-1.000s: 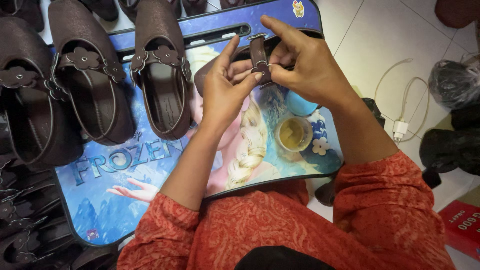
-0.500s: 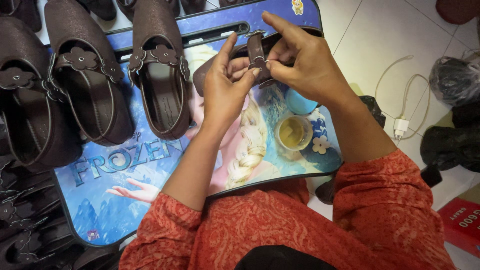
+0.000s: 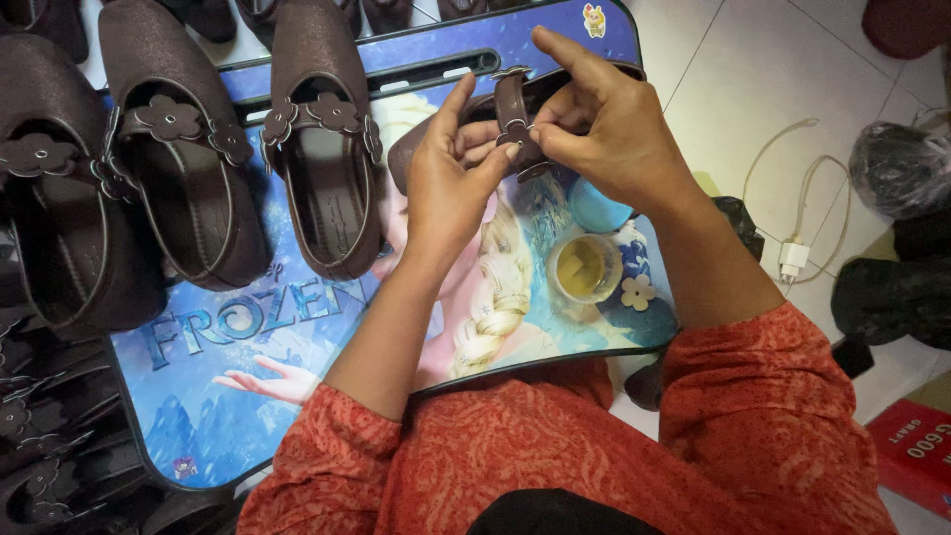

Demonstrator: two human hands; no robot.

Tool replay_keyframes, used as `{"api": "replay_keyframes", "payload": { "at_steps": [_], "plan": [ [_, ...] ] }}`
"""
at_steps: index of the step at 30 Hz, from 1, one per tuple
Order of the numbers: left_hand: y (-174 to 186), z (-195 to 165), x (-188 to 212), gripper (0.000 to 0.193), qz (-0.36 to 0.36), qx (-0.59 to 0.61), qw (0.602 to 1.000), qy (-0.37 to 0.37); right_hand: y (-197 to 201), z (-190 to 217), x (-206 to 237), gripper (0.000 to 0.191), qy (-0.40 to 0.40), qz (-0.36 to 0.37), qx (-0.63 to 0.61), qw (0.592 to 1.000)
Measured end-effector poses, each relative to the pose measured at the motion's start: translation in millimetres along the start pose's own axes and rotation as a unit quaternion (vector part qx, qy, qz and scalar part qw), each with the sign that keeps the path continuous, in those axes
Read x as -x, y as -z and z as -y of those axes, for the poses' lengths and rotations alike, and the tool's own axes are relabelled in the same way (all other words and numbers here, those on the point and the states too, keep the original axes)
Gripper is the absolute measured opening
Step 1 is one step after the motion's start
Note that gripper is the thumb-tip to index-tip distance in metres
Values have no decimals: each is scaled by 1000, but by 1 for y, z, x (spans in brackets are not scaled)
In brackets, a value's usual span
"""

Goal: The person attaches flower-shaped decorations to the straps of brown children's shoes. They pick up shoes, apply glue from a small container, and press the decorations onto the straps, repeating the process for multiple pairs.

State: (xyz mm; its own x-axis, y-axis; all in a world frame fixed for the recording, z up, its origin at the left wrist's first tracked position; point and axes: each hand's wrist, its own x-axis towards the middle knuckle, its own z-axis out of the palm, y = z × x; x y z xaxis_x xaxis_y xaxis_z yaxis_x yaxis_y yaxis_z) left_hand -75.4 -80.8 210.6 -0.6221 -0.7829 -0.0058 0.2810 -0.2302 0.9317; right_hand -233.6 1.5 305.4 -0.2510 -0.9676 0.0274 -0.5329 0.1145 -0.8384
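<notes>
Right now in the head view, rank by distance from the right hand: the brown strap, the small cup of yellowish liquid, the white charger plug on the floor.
1. Brown strap: pinched in the right hand, above the lap tray.
2. Small cup: on the tray, just below the hand.
3. White charger plug: on the floor tiles, off to the right.

The floor (image 3: pixel 783 89) is pale, glossy tile with thin grout lines, lit evenly from above. A low blue surface (image 3: pixel 248 396) printed with a cartoon picture sits across it. A white charger (image 3: pixel 792 260) with its looping cable lies on the tiles to the right, near dark plastic bags (image 3: pixel 897 168) and the corner of a red box (image 3: pixel 916 446).
</notes>
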Motion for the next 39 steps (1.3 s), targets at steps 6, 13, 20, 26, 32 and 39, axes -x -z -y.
{"api": "replay_keyframes", "payload": {
  "at_steps": [6,13,20,26,32,39],
  "plan": [
    [0,13,-4,82,-9,-17,1000,5,-4,-17,-3,78,-6,8,-37,999],
    [-2,28,-15,78,-18,-51,998,-9,-16,-40,-14,86,-46,23,-119,992],
    [0,18,-10,73,-15,-34,999,-19,-23,-46,-22,90,-37,32,-137,989],
    [8,16,-14,69,-19,-54,998,4,-17,-48,-24,94,-36,51,-138,988],
    [18,9,-13,63,-4,-58,998,23,-12,-38,-18,98,-52,93,-146,983],
    [14,1,-18,63,2,-83,996,20,-16,-28,-23,101,-65,71,-60,994]
  ]
}}
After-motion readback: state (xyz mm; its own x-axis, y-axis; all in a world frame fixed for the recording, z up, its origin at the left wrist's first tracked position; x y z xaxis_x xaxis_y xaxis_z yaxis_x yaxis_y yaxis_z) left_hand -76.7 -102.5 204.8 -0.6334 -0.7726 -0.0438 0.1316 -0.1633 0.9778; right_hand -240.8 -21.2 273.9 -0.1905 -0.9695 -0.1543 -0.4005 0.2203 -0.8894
